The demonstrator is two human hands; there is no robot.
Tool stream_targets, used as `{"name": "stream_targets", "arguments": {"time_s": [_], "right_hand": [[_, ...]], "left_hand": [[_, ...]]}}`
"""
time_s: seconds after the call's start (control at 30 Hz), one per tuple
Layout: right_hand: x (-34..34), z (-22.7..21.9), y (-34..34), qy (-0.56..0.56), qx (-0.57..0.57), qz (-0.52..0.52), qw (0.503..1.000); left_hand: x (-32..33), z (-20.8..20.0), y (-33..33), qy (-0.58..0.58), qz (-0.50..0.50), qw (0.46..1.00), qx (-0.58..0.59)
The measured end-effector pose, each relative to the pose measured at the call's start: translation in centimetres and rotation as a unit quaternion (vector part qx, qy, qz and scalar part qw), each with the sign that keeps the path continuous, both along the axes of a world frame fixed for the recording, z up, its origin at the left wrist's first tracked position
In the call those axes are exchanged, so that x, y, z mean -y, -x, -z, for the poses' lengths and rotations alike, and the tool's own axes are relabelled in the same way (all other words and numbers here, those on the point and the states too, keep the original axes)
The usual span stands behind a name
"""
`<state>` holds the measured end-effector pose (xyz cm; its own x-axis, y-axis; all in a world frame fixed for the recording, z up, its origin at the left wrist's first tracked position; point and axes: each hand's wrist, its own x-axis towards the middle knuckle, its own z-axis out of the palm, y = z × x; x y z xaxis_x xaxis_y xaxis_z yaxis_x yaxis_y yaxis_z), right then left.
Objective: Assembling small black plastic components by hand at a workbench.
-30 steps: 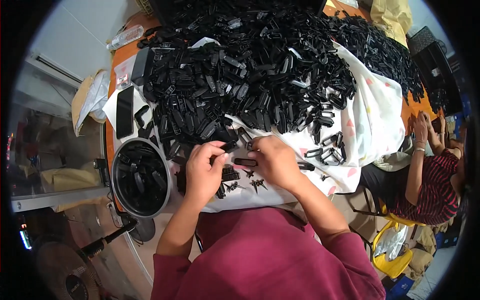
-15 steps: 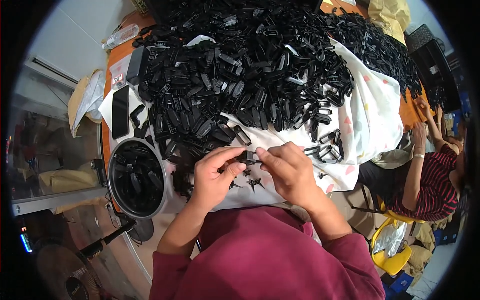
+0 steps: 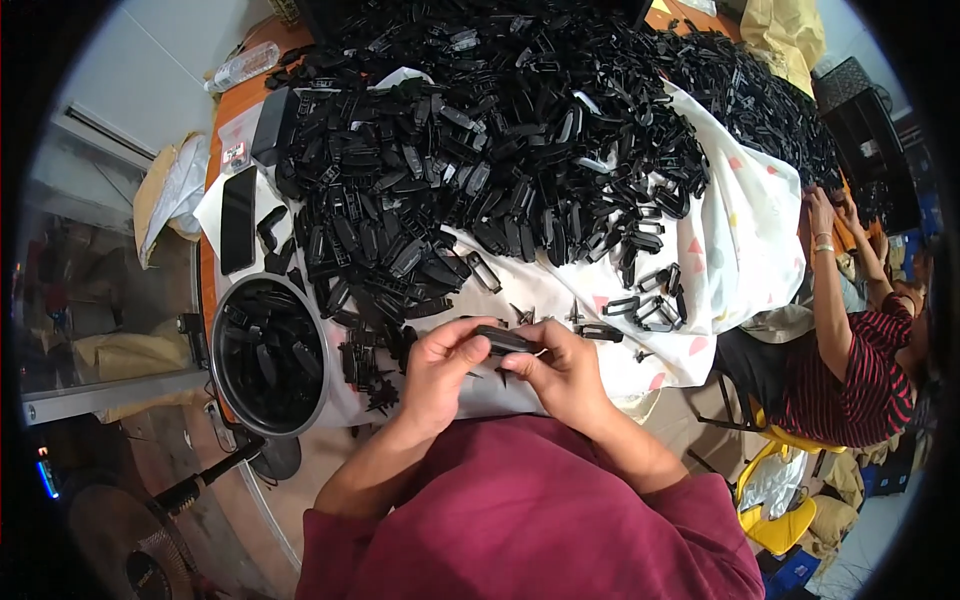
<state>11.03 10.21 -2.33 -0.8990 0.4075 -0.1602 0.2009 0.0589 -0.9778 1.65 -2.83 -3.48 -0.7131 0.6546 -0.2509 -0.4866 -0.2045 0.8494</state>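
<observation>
My left hand (image 3: 438,368) and my right hand (image 3: 562,372) hold one long black plastic clip-like part (image 3: 506,341) between them, its ends pinched by thumbs and fingers just above the front of the cloth. Beyond the hands, a big heap of similar black plastic parts (image 3: 450,160) covers the table. Some frame-shaped black parts (image 3: 657,308) lie loose right of my right hand. Small dark spiky pieces (image 3: 381,394) lie left of my left hand, and another spiky piece (image 3: 522,314) sits just past the held part.
A metal bowl (image 3: 322,372) of black parts stands at the left, by a black phone (image 3: 239,222). White patterned cloth (image 3: 745,220) lies under the heap. A clear bottle (image 3: 243,66) lies far left. At right, a co-worker in a striped shirt (image 3: 850,375) sits near a yellow chair (image 3: 785,525).
Both hands have come slightly nearer to me and turned the black part, which now shows its long side. The co-worker's arms have shifted farther up the table.
</observation>
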Motion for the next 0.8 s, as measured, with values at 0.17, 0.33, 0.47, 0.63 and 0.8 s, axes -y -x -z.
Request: {"name": "stream_targets", "arguments": {"time_s": [0.17, 0.33, 0.47, 0.63, 0.8], "right_hand": [[-1.4, 1.5, 4.1, -0.307, -0.026, -0.065, 0.949], [-2.1, 4.2, 7.7, -0.493, 0.006, -0.047, 0.868], [-1.7, 2.3, 6.2, -0.377, -0.005, 0.033, 0.926], [-3.3, 0.1, 4.1, 0.223, -0.103, 0.073, 0.967], [-2.2, -0.9, 3.8, 0.221, -0.195, 0.066, 0.953]], "left_hand": [[1.2, -1.6, 2.8, 0.185, -0.129, 0.935, -0.273], [-0.5, -2.3, 6.4, 0.376, -0.026, 0.670, -0.640], [-0.8, -1.1, 7.6, 0.414, 0.066, 0.584, -0.696], [-1.5, -1.1, 6.6, 0.223, 0.010, 0.869, -0.441], [-2.3, -3.0, 4.2, 0.066, 0.023, 0.996, -0.058]]}}
